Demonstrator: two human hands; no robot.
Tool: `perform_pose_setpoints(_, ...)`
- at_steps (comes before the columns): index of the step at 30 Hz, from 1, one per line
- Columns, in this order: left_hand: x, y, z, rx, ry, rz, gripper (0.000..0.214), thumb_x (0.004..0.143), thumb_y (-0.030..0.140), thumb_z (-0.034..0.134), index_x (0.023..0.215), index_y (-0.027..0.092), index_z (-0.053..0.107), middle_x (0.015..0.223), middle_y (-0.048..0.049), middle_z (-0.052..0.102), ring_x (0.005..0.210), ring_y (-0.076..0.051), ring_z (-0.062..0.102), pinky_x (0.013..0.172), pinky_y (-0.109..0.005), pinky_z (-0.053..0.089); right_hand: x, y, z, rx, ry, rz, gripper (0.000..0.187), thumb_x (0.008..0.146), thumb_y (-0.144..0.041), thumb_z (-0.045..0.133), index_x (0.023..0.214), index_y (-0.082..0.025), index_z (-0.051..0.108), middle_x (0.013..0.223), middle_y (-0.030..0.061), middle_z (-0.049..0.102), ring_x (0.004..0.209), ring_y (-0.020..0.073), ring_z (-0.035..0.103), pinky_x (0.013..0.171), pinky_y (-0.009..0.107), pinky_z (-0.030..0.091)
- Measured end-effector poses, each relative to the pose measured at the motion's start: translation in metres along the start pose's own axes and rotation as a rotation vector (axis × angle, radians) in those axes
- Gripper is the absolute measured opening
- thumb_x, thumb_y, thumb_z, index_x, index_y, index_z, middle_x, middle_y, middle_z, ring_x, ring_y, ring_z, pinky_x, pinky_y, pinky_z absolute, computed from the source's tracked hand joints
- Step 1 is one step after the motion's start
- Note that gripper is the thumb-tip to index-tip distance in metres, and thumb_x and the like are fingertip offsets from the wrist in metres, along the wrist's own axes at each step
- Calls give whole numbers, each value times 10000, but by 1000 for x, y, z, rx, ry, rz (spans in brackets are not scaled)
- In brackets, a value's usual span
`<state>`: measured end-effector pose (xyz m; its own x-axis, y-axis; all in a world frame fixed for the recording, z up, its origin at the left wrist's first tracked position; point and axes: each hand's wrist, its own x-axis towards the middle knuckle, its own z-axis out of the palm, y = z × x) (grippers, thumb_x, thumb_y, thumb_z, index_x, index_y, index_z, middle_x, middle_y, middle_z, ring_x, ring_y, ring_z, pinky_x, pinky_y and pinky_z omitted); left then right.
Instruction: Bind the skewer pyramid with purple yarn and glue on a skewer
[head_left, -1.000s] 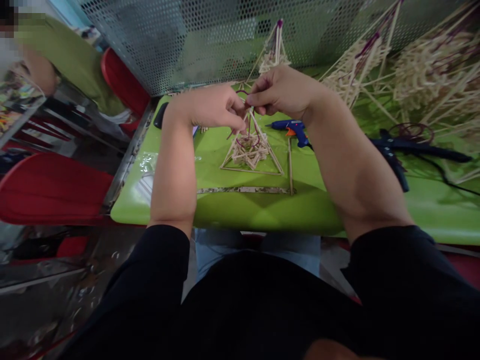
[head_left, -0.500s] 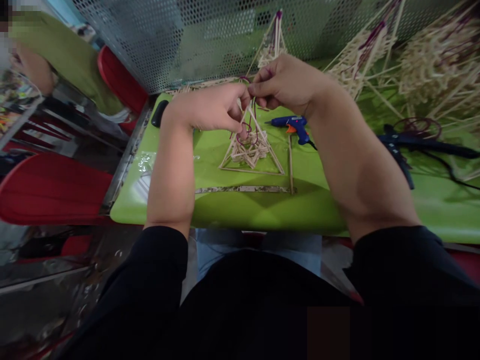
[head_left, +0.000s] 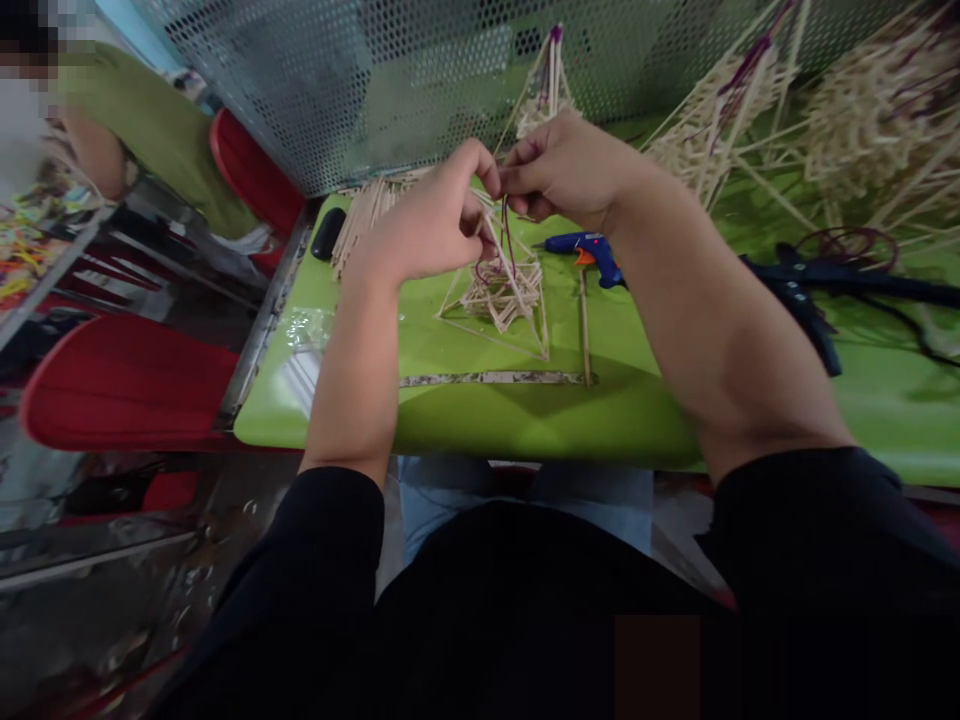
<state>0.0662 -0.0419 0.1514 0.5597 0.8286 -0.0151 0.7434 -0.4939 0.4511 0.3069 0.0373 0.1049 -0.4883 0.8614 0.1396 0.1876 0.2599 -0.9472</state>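
Note:
A small pyramid frame of thin wooden sticks (head_left: 531, 312) stands on the green table, with a tangle of stick pieces (head_left: 501, 300) inside it. Purple cord (head_left: 508, 232) hangs in loops from its top. My left hand (head_left: 439, 215) is closed at the frame's peak, its fingertips on the cord and the upper sticks. Close against it, my right hand (head_left: 574, 172) pinches the cord between thumb and fingers. The exact grip at the peak is partly hidden by the fingers. A blue glue gun (head_left: 581, 246) lies just right of the frame.
A loose stick (head_left: 585, 330) and a flat patterned strip (head_left: 495, 378) lie near the front edge. Bundled sticks (head_left: 367, 212) are behind my left wrist. Larger stick structures (head_left: 705, 120) and black-handled pliers (head_left: 795, 285) stand or lie right. A perforated metal screen (head_left: 360, 90) backs the table.
The pyramid frame has turned, its front right corner swinging left and nearer. My left hand has arched higher at the peak. The view has shifted slightly, and more bundled sticks show.

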Motion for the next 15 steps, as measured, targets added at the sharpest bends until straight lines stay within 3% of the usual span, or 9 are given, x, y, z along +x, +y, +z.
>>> perform_pose_setpoints(3, -6, 7, 10, 13, 154, -45, 423, 1065, 401, 772, 1470, 346, 660, 1095, -35, 924, 1116, -356, 877, 994, -532, 631, 1, 3, 2, -4, -9, -4, 498, 690, -748, 1066, 807, -345, 797, 657, -10, 672, 690, 176, 452, 695, 402, 275)
perform_pose_setpoints(11, -11, 11, 19, 70, 216, 12, 559, 1058, 392, 691, 1608, 437, 598, 1186, -51, 907, 1128, -394, 835, 1065, -614, 609, 1, 5, 1, 17, -41, 28, 458, 754, -625, 1065, 876, -284, 785, 685, -41, 691, 697, 131, 452, 727, 386, 272)
perform_pose_setpoints(15, -10, 6, 38, 85, 293, 31, 592, 1035, 390, 716, 1613, 444, 601, 1196, -67, 861, 1220, -418, 805, 1113, -645, 598, 0, 2, 1, 23, -50, 30, 423, 744, -596, 1076, 833, -307, 781, 644, -45, 673, 671, 145, 431, 700, 379, 283)
